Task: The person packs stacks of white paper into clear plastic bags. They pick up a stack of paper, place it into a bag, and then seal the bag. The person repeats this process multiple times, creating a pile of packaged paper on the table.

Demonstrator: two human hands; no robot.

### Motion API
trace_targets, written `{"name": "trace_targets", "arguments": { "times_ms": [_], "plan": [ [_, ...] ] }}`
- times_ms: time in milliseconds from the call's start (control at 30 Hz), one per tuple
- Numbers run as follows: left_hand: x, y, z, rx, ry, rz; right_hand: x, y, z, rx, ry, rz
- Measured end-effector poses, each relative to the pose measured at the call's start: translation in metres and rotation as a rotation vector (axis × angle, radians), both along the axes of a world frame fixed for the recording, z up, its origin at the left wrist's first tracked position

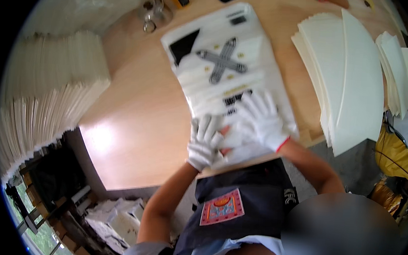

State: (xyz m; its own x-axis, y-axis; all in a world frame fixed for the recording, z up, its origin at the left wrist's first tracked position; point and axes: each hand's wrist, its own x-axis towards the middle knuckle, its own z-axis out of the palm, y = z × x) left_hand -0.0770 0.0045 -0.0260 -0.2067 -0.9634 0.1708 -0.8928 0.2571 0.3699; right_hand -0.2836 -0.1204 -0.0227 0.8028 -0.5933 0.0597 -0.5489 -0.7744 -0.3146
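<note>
One tall stack [54, 75] of white sheets stands at left; to its right, a printed white packet [237, 75] lies flat on the counter [141, 108], its near end by the worker's apron [251, 193] — laying it out looks done, work at that near end appears unfinished, and whether it is sealed cannot be told. The left hand [204, 141] rests at the packet's near left edge, gloved fingers close together, slightly bent; whether the thumb pinches anything cannot be told. The right hand [264, 120] presses flat on the packet, fingers spread, pinching nothing visible — beyond it, more sheets [360, 87] fan out.
</note>
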Motion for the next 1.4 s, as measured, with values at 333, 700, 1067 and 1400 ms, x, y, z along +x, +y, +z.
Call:
{"name": "trace_targets", "arguments": {
  "times_ms": [333, 700, 1067, 1400],
  "plan": [
    [0.009, 0.003, 0.007, 0.022, 0.061, -0.010, -0.073, 0.034, 0.000, -0.098, -0.013, -0.334],
    [0.054, 0.039, -0.014, -0.138, 0.289, 0.164, -0.181, 0.329, -0.095, 0.510, 0.537, -1.235],
    [0.067, 0.054, -0.028, -0.122, 0.207, 0.176, -0.245, 0.350, -0.063, 0.591, 1.293, -1.332],
    [0.057, 0.065, -0.029, -0.146, 0.106, 0.352, -0.328, 0.382, -0.129, 0.781, 0.432, -1.302]
  ]
}}
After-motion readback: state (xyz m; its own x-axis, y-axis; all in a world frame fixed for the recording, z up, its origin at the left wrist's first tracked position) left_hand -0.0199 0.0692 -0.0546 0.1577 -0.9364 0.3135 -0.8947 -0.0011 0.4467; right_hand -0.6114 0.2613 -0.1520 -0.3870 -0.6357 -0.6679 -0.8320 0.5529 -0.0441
